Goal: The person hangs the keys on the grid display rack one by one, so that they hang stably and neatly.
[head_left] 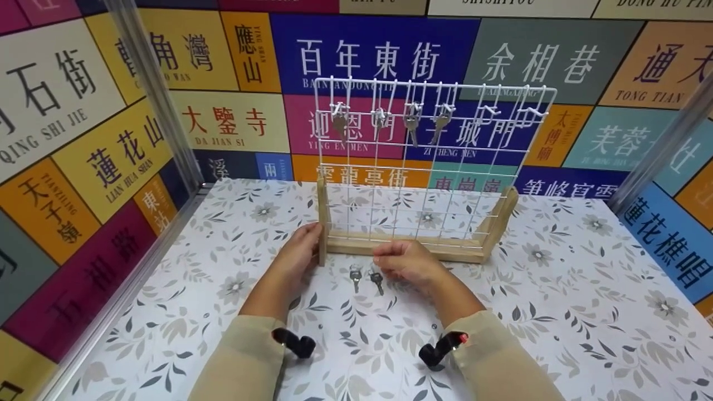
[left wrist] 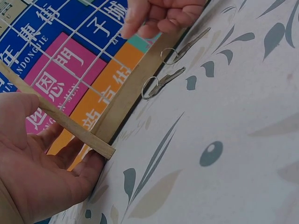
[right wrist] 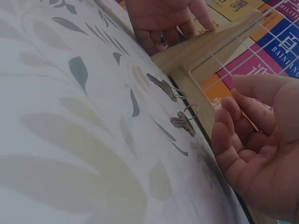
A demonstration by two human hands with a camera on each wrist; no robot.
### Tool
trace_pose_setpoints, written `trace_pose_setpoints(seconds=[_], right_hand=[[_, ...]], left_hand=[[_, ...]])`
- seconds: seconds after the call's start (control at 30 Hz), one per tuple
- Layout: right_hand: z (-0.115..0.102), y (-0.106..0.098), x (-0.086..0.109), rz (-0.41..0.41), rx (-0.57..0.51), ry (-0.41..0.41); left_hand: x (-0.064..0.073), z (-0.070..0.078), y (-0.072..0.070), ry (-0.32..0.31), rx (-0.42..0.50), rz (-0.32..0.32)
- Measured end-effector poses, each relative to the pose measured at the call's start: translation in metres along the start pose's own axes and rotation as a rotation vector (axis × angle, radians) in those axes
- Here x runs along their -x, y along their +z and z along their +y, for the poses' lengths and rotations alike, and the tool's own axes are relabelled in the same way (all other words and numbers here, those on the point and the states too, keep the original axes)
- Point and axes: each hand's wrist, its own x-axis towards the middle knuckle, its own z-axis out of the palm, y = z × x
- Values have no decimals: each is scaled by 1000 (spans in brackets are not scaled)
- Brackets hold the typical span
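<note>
The left hand (head_left: 298, 250) rests with relaxed fingers against the rack (head_left: 334, 245)'s wooden post, steadying it. The right hand (head_left: 404, 260) hovers, loosely curled and empty, just beside two keys (head_left: 366, 277) lying on the tabletop (head_left: 557, 289). A sound grip would likely pinch one key by its ring.

Open desk (head_left: 557, 312) toward right & near edges — wire rack (head_left: 429, 167) blocks mid-desk, keys (head_left: 366, 277) just before it.

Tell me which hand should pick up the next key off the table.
Right, probably. The right hand hovers loosely curled and holding nothing beside the two keys lying in front of the rack. The left hand is busy on the rack's wooden end post, apparently steadying it.
</note>
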Motion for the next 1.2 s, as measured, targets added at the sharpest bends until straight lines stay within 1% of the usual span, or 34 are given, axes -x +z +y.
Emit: trace_pose_setpoints(seconds=[0.17, 0.3, 0.37, 0.57, 0.6, 0.7, 0.83, 0.97, 1.13, 1.2], right_hand=[[5, 1, 0, -21, 90, 5], [6, 2, -1, -29, 161, -2], [7, 2, -2, -29, 209, -5], [7, 3, -4, -12, 411, -41], [7, 3, -4, -8, 435, -47], [7, 4, -3, 6, 479, -54], [7, 6, -3, 25, 518, -57], [5, 7, -2, 35, 526, -53], [1, 4, 2, 34, 469, -70], [-3, 1, 5, 40, 429, -73]], left_hand=[[-1, 0, 0, -19, -9, 5], [-1, 0, 0, -17, -5, 2], [-1, 0, 0, -7, -2, -2], [1, -2, -1, 37, 34, -55], [1, -2, -1, 41, 38, -61], [0, -2, 0, 47, 27, -55], [-1, -2, 0, 39, 16, -42], [-2, -2, 0, 36, 22, -26], [-3, -1, 0, 31, 10, -4], [-2, -1, 0, 29, 8, -11]])
